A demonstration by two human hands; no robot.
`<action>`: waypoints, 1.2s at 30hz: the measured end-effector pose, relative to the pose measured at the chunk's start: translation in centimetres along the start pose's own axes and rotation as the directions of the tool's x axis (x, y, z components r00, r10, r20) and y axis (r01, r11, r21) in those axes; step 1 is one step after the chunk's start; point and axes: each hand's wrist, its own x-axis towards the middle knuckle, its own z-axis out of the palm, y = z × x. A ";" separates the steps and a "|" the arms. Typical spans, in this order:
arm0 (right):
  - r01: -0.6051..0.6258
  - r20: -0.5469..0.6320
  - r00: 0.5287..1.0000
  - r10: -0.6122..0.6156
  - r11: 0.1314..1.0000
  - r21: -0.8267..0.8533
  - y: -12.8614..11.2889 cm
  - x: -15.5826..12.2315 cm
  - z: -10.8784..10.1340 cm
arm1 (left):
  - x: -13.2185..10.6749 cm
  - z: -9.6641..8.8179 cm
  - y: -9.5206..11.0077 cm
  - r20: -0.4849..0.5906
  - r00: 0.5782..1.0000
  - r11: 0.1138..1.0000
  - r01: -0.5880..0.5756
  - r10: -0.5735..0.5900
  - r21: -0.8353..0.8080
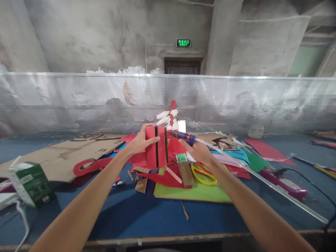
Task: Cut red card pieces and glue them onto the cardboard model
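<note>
In front of me my left hand (pixel 147 138) grips a red cardboard piece (pixel 151 154) by its upper left side, thumb across its face. Dark cut edges run down the piece in two upright lines. My right hand (pixel 198 148) is wrapped round a blue hot glue gun (pixel 185 136), whose nozzle points left at the top right edge of the red piece. From the gun's rear a long clear glue stick (pixel 252 171) slopes down to the right. Whether the nozzle touches the cardboard I cannot tell. White flowers (pixel 168 119) on a red curled strip stand just behind.
Yellow-handled scissors (pixel 203 178) and cardboard scraps lie on a lime-green sheet (pixel 170 192). Brown cardboard (pixel 86 150) and a green box (pixel 31 185) are to the left. On the right lie a red sheet (pixel 267 150) and a purple power strip (pixel 285 185). A perforated metal screen (pixel 223 101) bounds the table's back.
</note>
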 end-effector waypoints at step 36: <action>0.009 0.015 1.000 -0.008 0.995 -0.101 -1.3 -0.1 -0.2 | -0.4 0.1 1.5 -0.049 0.999 0.994 -0.001 0.006 0.113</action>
